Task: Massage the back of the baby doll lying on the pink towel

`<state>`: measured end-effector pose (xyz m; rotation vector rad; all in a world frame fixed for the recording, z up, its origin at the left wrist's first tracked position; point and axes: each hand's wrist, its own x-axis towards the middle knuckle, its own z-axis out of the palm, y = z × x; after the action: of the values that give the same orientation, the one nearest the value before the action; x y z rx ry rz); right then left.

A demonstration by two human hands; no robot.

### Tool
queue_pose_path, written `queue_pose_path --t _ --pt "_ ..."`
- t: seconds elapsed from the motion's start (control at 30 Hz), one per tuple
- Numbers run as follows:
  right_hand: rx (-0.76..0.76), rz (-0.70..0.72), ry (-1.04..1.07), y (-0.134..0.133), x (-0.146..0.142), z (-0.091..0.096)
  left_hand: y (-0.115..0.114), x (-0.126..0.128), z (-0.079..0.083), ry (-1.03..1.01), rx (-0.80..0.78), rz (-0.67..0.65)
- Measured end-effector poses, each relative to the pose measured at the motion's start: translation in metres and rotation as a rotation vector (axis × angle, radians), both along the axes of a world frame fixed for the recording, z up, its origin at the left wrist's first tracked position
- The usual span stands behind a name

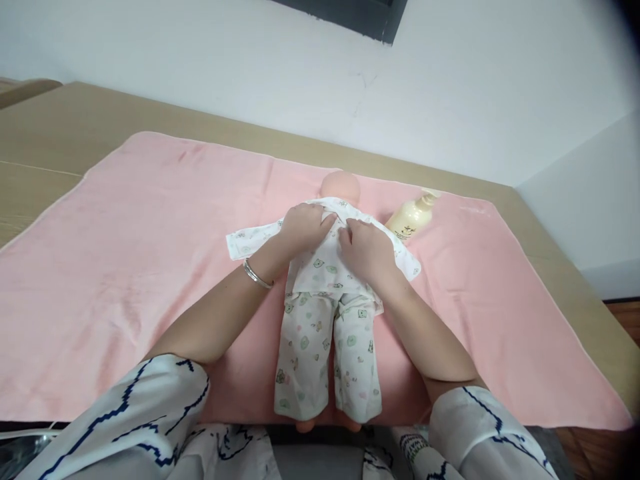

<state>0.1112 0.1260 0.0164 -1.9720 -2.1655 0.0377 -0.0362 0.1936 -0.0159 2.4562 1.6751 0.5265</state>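
Observation:
A baby doll [341, 186] lies on its back in the middle of a pink towel [150, 253], head away from me. It wears a white printed top [325, 263] and matching trousers [325, 353]. My left hand [304, 227] rests on the doll's chest, fingers curled and pinching the top's front near the collar. Right beside it, my right hand [365, 248] pinches the other side of the top's front. A silver bangle [257, 275] circles my left wrist.
A cream pump bottle [413, 218] lies on the towel just right of the doll's shoulder. The towel covers a wooden table [60, 127] that stands against a white wall. The table's right edge drops off near the room's corner.

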Motion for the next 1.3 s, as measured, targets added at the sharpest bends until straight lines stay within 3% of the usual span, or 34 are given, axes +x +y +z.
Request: queue_pose_path --t 0.1,0.23,0.33,0.5,0.67,0.8,0.93,1.03,1.3 --pt "0.002 0.051 0.049 0.017 0.012 -0.007 -0.003 0.004 0.0 -0.003 -0.001 0.018" --pt "-0.003 0.076 0.163 0.042 0.03 -0.023 -0.032 0.02 0.008 0.07 0.059 0.087" --pt "-0.008 0.058 0.16 0.044 0.031 -0.027 -0.047 0.029 0.01 0.069 0.08 0.12" --pt "0.022 0.012 0.007 0.021 0.012 -0.016 -0.027 0.02 0.004 0.059 0.068 0.098" --pt "0.006 0.056 -0.041 0.004 0.004 -0.004 -0.004 0.005 0.003 0.039 -0.034 0.006" --pt "-0.033 0.077 -0.004 0.019 0.016 -0.011 -0.022 0.012 0.016 0.149 -0.037 0.035" --pt "-0.082 0.056 0.116 0.037 0.027 -0.023 -0.048 0.02 0.032 0.281 -0.054 -0.05" --pt "-0.073 0.022 0.127 0.04 0.026 -0.027 -0.052 0.02 0.035 0.301 -0.07 -0.08" --pt "-0.019 -0.013 0.093 0.036 0.02 -0.03 -0.02 0.013 0.005 0.087 0.004 0.011"
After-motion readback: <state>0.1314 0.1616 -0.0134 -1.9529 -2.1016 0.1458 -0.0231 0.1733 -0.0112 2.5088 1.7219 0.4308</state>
